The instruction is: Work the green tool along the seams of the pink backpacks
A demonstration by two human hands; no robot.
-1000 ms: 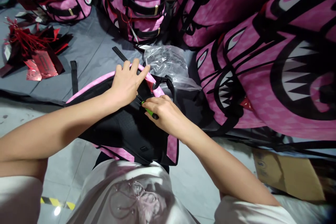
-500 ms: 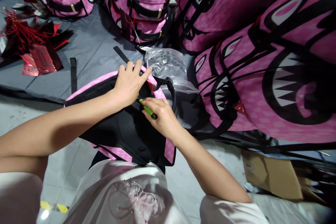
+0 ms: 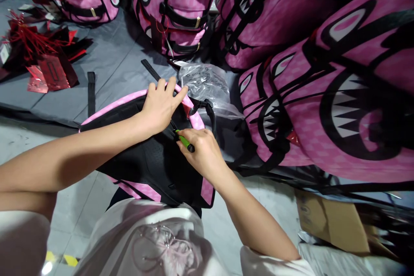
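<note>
A pink-and-black backpack rests against my body at the table's edge, its black back panel facing up. My left hand grips its pink upper rim, with the fingers spread over the edge and the palm on the panel. In my right hand is a slim tool with a green-and-black handle. The tool's dark front end points at the panel just below my left hand; its tip is hard to make out. A black strap sticks out beyond the rim.
A clear plastic bag lies behind the backpack. Red tags with red strings are heaped at left on the grey-covered table. More pink backpacks crowd the back and right. A cardboard box sits low at right.
My right hand and the green-handled tool have shifted slightly down, away from my left hand. My left hand keeps its place on the rim.
</note>
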